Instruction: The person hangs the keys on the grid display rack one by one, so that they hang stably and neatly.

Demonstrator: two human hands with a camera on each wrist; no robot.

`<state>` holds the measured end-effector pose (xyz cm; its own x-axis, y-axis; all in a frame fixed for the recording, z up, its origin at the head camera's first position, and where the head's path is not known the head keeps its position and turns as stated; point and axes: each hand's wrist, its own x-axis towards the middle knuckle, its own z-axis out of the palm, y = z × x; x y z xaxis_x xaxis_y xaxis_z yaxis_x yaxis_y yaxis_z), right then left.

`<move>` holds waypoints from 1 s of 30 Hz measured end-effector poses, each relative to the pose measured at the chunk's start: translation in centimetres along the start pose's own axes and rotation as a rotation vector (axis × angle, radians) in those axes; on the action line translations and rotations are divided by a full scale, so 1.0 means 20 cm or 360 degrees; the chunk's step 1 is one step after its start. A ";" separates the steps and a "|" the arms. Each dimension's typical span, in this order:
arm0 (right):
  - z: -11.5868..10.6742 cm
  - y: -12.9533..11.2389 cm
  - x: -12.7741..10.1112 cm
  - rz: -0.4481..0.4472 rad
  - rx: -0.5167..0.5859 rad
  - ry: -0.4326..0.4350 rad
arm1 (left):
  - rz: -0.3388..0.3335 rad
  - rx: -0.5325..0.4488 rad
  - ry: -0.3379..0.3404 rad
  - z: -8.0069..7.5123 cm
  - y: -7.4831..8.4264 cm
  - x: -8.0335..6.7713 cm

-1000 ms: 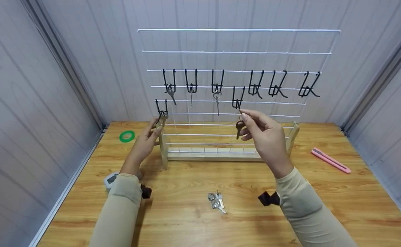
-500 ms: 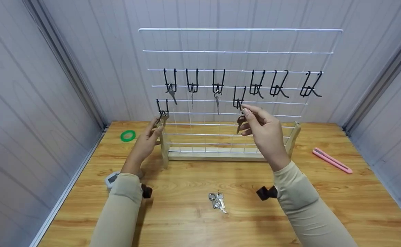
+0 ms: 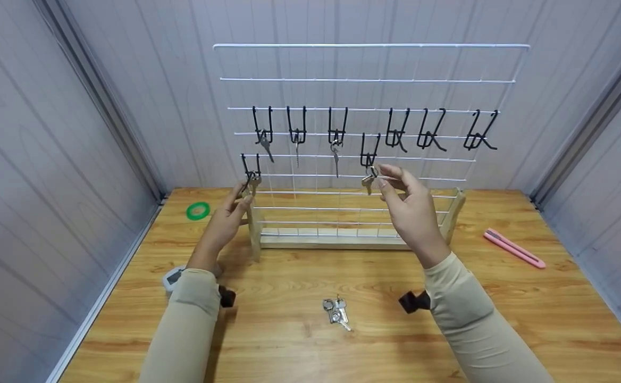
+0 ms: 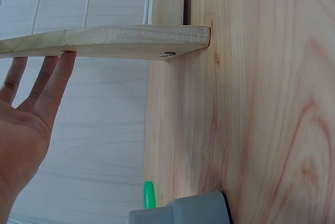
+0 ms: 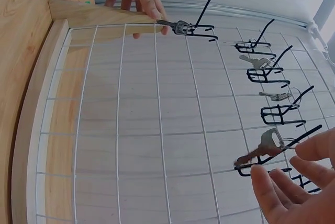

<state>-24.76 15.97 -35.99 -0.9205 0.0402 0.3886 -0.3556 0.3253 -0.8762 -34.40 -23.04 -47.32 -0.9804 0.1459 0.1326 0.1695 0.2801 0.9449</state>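
Note:
My left hand (image 3: 225, 223) holds the wooden side post (image 4: 120, 41) at the left end of a white wire rack (image 3: 337, 209), with the thumb in front and fingers around it. My right hand (image 3: 409, 207) is at the rack's right half, thumb and forefinger apart. Beside its fingertips, a key (image 3: 368, 183) hangs by its ring from a lower black hook (image 3: 369, 159). In the right wrist view the forefinger is at the ring of that key (image 5: 267, 143). Several other keys hang on hooks to the left, one being a key (image 3: 255, 182) close above my left hand.
Loose keys (image 3: 338, 314) lie on the wooden table (image 3: 289, 351) in front of the rack. Three black hooks at upper right, one a hook (image 3: 480, 133), bear no keys. A pink cutter (image 3: 513, 248) lies right, a green ring (image 3: 198, 211) and a grey device (image 3: 173, 277) left.
My right hand raised the key slightly to the lower hook, and its thumb and forefinger have come apart. The key now hangs from the hook by its ring. My left hand has stayed in place.

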 end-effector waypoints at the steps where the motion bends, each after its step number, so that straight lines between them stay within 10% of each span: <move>1: 0.00 0.00 0.00 0.0003 -0.0009 0.0007 | -0.0001 0.0005 0.0001 0.00 0.00 0.00; 23: -0.01 0.08 -0.16 0.0159 0.0179 -0.0048 | 0.0033 -0.0021 -0.0012 0.00 -0.01 0.01; 30: 0.08 0.21 -0.26 0.0288 0.0112 -0.0254 | 0.0028 -0.0004 -0.0013 0.00 -0.01 0.00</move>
<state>-21.80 15.62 -42.12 -0.9822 -0.0596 0.1783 -0.1877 0.2596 -0.9473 -34.44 -23.09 -47.55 -0.9764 0.1587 0.1464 0.1861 0.2749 0.9433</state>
